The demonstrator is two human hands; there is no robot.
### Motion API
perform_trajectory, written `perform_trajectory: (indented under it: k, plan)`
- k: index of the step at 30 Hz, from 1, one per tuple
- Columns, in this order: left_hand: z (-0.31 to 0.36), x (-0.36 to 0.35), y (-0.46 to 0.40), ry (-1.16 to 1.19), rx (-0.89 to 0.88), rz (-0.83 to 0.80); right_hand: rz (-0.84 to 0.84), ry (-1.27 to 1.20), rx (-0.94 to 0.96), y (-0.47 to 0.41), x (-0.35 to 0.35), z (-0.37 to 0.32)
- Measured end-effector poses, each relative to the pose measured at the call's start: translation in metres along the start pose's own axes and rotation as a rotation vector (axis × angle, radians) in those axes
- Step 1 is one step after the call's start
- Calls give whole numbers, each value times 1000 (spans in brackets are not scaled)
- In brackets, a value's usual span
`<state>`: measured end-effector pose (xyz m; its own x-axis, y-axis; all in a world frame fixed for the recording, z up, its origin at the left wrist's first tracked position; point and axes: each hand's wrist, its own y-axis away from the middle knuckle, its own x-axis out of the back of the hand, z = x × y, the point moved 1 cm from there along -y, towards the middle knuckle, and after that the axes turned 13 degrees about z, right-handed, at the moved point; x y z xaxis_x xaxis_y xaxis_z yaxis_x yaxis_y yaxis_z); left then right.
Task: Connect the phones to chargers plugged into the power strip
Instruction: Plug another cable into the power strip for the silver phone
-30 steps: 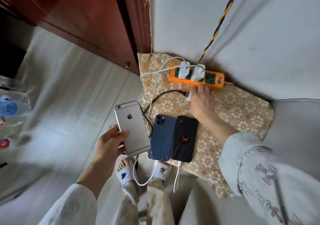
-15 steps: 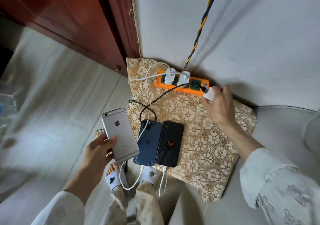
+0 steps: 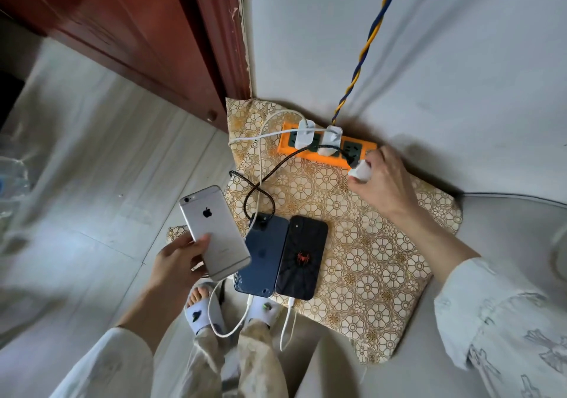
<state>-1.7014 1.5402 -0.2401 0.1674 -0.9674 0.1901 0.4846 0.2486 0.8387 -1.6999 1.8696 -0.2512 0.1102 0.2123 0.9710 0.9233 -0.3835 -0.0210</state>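
Head view: at two o'clock the right hand [image 3: 383, 189] pinches a white charger plug [image 3: 362, 171] at the orange power strip [image 3: 362, 146]'s free end socket, likely to seat it. At seven o'clock the left hand [image 3: 178, 262] grips the silver iPhone [image 3: 214, 232], kept ready beside two cabled phones [image 3: 282, 256] on the patterned cushion [image 3: 383, 259].
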Motion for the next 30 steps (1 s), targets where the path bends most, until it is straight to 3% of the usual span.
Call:
perform_trajectory:
  k: [4,7,11,16,21,25,30]
  plan:
    - [2,-17,-10,50,23,-40,-164,-187,-294,28,-12,-8]
    - [1,-29,-19,33,6,-59,-262,-239,-359,42,-19,-16]
    - [-9,-34,-26,-23,31,-86,-222,-114,-208,50,-23,-15]
    - [-18,-32,-30,0,104,-108,-88,-99,-170,30,-11,-1]
    - [-14,-35,-32,59,128,-96,-280,-170,-135,29,-13,-17]
    - [-4,-41,-37,162,113,-98,-161,-39,96,25,-29,-35]
    - [-1,-42,-41,294,148,-102,-72,-49,125,15,-44,-59]
